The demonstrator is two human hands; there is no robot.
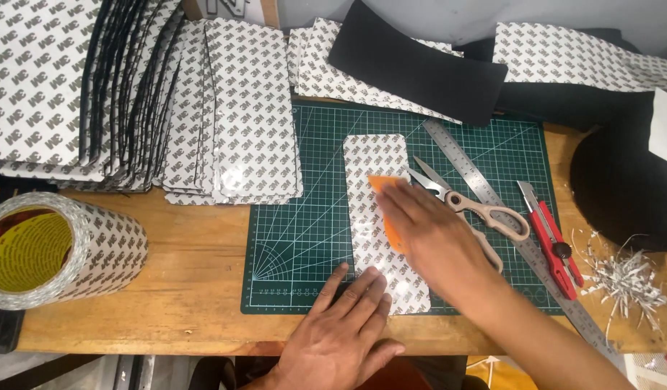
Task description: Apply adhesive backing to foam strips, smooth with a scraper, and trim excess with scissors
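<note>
While the right hand [431, 227] presses an orange scraper [382, 189] onto the patterned strip [380, 217], fingers closed on it | left hand [344, 325] flat and spread, pinning the strip's near end | strip lies lengthwise on green cutting mat [297, 217] | scissors [467, 206], steel ruler [492, 195], red knife [554, 238] just right | tape roll [55, 249] far left on table [189, 289]

Green gridded cutting mat [304, 217], orange scraper [382, 189], red utility knife [554, 242]
</note>
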